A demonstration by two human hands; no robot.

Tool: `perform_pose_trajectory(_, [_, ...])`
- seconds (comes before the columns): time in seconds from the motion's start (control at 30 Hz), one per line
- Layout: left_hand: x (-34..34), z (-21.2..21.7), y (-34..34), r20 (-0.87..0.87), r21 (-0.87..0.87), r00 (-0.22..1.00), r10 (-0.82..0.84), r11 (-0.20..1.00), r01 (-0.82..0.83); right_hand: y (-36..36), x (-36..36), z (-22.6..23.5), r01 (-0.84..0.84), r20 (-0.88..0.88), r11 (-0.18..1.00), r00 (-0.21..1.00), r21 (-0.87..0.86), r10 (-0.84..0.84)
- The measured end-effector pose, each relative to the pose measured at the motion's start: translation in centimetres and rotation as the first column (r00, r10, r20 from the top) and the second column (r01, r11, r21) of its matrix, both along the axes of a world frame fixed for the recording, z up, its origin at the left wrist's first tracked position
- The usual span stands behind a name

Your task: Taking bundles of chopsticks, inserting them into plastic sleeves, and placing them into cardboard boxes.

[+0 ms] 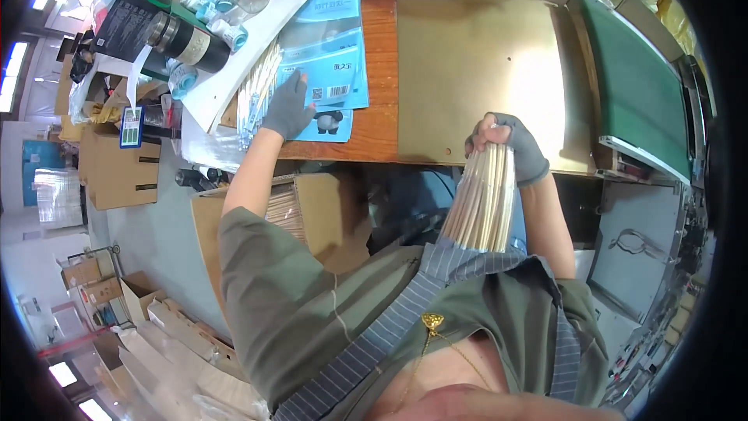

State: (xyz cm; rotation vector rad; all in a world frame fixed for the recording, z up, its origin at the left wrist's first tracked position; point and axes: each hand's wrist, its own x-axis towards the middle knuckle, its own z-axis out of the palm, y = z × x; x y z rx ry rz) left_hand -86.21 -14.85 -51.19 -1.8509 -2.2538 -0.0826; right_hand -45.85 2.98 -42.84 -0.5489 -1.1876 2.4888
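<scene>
Right hand [518,146], in a grey fingerless glove: my fingers are closed around the upper end of a bundle of thin, pale wooden sticks [481,199], hanging at a tilt in front of the orange-brown wooden table [382,70]. Left hand [287,113], gloved alike: fingers extended, laid over flat, light-blue printed plastic bags [331,51]. Just beside them: more pale sticks under clear plastic [261,78].

Progress (judged): one bundle gathered, not yet in a blue bag. Remaining: further sticks in the brown cardboard box [323,214] below suggest plenty left. Finished count: cannot tell.
</scene>
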Motion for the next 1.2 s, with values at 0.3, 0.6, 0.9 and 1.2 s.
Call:
perform_pose_trajectory(0.3, [-1.2,1.6,0.7,0.151,0.073,0.982,-0.112,0.992,0.101,-0.1,-0.4,0.3,-0.01,0.026,1.0,1.0,0.005,0.01])
perform_pose_trajectory(0.6, [1.5,7.3,12.7,0.143,0.126,0.961,0.235,0.959,-0.253,-0.6,0.1,0.1,-0.066,0.026,0.997,0.998,0.034,0.065])
perform_pose_trajectory(0.9, [12.5,-5.4,14.1,0.695,0.279,0.703,-0.149,0.957,-0.073,0.0,0.0,0.2,-0.077,0.018,0.997,0.997,0.001,0.077])
perform_pose_trajectory(1.2, [18.9,-10.9,12.5,0.956,0.15,0.277,-0.095,0.971,-0.184,0.6,-1.5,-3.8,-0.12,-0.059,0.992,0.991,0.033,0.121])
